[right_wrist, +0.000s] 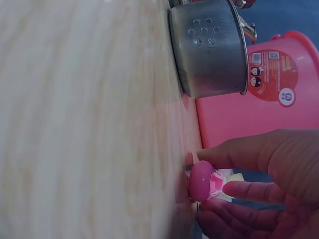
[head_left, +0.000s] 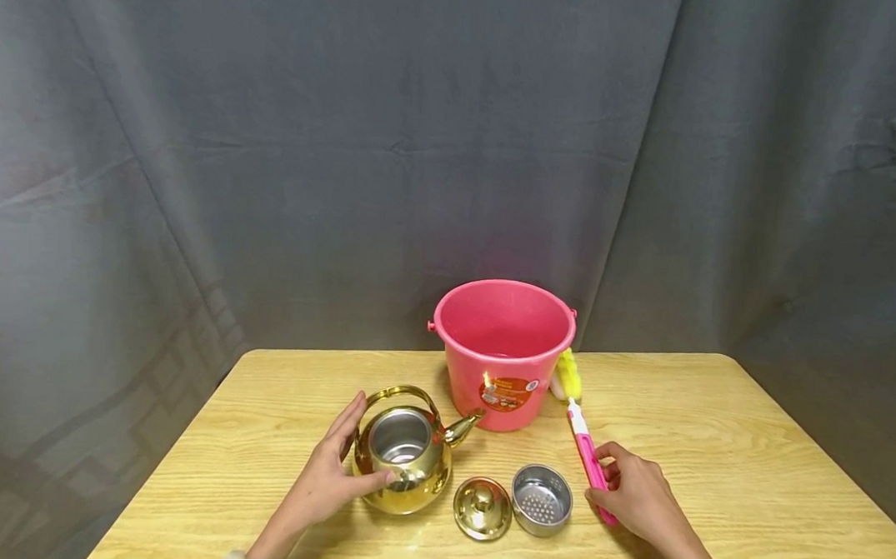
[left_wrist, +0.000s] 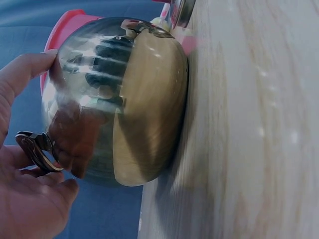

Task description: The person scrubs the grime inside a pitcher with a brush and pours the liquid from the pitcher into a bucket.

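My left hand point(head_left: 325, 479) holds a shiny gold teapot point(head_left: 415, 488) at its left side, thumb on the front of the body and fingers by the foot of the raised handle point(left_wrist: 36, 149). The pot stands lidless on the table, spout pointing right. My right hand point(head_left: 636, 491) pinches the pink grip of a cleaning brush point(head_left: 588, 462) between thumb and fingers. The brush lies pointing away, with a white neck and yellow head point(head_left: 568, 375). Between the hands sit the gold lid point(head_left: 482, 508), knob up, and a steel strainer cup point(head_left: 542, 502) with a perforated bottom.
A pink bucket point(head_left: 462, 368) with a red label stands behind the teapot and partly hides the brush head. The wooden table point(head_left: 710, 458) ends at a grey curtain point(head_left: 347, 183) at the back.
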